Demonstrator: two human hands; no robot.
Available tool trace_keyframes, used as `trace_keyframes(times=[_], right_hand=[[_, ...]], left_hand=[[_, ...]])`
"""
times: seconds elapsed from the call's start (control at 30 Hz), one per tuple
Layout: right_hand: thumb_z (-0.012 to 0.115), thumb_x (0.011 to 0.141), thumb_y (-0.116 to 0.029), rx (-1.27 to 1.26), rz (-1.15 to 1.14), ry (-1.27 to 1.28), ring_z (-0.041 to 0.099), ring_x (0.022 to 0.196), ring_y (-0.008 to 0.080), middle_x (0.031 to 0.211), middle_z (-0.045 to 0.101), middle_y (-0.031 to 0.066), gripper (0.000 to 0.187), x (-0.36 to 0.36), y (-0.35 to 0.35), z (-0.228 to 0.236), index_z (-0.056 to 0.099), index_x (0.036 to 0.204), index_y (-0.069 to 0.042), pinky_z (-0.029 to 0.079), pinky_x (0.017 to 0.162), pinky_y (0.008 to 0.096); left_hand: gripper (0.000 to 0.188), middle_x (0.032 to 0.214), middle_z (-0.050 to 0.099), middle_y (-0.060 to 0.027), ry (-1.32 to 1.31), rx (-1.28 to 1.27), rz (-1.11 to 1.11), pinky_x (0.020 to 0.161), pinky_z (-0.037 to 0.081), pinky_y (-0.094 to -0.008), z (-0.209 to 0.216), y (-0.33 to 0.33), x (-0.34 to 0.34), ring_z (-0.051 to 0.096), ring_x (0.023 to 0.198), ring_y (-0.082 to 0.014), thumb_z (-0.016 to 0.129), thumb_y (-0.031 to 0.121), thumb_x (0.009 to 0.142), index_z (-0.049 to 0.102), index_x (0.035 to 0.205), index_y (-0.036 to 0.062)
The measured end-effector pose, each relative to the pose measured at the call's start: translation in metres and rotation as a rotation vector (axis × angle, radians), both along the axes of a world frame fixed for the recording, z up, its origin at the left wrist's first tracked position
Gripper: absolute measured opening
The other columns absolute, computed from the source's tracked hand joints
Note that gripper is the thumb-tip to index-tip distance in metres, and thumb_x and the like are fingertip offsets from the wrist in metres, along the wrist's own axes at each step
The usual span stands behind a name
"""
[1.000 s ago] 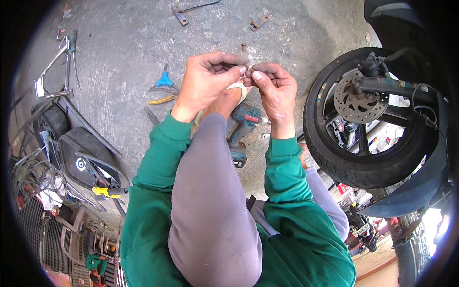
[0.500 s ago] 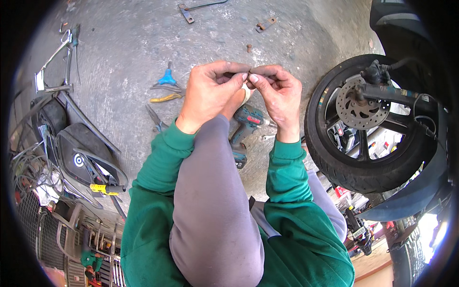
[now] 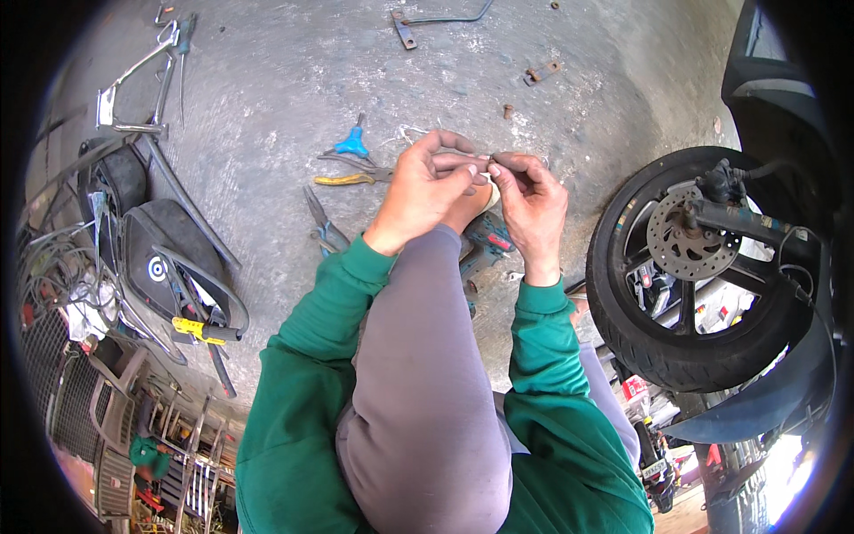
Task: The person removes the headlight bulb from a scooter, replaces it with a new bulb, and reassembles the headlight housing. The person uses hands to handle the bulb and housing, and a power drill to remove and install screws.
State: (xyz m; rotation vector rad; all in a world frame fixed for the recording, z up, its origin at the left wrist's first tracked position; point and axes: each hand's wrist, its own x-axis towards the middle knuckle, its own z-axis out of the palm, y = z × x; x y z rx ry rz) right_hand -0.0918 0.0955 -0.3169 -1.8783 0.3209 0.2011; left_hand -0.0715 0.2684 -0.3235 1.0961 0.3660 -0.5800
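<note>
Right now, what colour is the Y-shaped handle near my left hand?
Blue; the handle shows best in the head view.

1. Seeing a white ring-and-dot emblem (image 3: 157,270) on the black panel (image 3: 182,233) at left.
2. Noticing dark markings on a yellow grip (image 3: 197,331) at left, too small for reading.
3. Catching a red label (image 3: 499,242) on the teal-and-black cordless drill (image 3: 481,238), with blurred lettering.
4. Spotting dark characters on a small white plate (image 3: 655,469) at lower right.
5. Finding pale markings on a red package (image 3: 634,389) near the plate.
</note>
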Motion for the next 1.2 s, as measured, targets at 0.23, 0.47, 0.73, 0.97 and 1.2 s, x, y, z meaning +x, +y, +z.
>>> trace_keyframes(times=[0.23,0.47,0.73,0.97,1.2], right_hand=[[0.066,0.097,0.002,0.382,-0.268,0.169,0.071,0.08,0.0171,0.091,0.07,0.0113,0.018,0.009,-0.001,-0.041,0.065,0.114,0.007,0.063,0.074,0.0295],[0.07,0.095,-0.011,-0.009,0.254,0.276,0.07,0.077,0.0122,0.09,0.072,0.007,0.016,0.02,0.034,-0.092,0.073,0.104,0.001,0.057,0.068,0.03],[0.07,0.084,-0.013,-0.551,0.597,0.052,0.069,0.094,0.0402,0.1,0.07,0.0201,0.019,0.024,0.051,-0.131,0.073,0.101,-0.004,0.056,0.083,0.0482],[0.069,0.086,-0.013,-0.563,0.684,-0.014,0.068,0.097,0.0379,0.101,0.068,0.016,0.02,0.016,0.039,-0.146,0.072,0.105,-0.006,0.054,0.085,0.048],[0.07,0.087,-0.015,-0.561,0.721,-0.104,0.067,0.099,0.0359,0.1,0.067,0.013,0.021,0.016,0.034,-0.147,0.072,0.106,-0.007,0.053,0.089,0.0463]], left_hand=[[0.018,0.105,0.074,-0.0104,-0.267,1.002,-0.172,0.081,0.057,-0.0343,-0.074,0.073,0.006,0.071,0.09,-0.022,0.069,0.008,0.089,0.072,0.106,0.0044],[0.032,0.108,0.07,-0.0117,-0.536,1.207,-0.51,0.093,0.053,-0.0425,-0.112,0.08,-0.014,0.065,0.108,-0.0342,0.073,0.013,0.079,0.076,0.111,0.0125],[0.03,0.099,0.069,-0.0109,-0.598,1.303,-0.452,0.088,0.055,-0.0427,-0.128,0.071,0.001,0.066,0.099,-0.0324,0.081,0.019,0.077,0.079,0.106,0.0111],[0.026,0.097,0.069,-0.0073,-0.682,1.332,-0.485,0.086,0.055,-0.0425,-0.134,0.07,0.007,0.066,0.096,-0.0304,0.082,0.02,0.077,0.08,0.101,0.0122],[0.021,0.096,0.068,-0.0073,-0.694,1.326,-0.518,0.085,0.055,-0.043,-0.135,0.07,0.011,0.067,0.094,-0.0309,0.081,0.019,0.077,0.079,0.097,0.0128]])
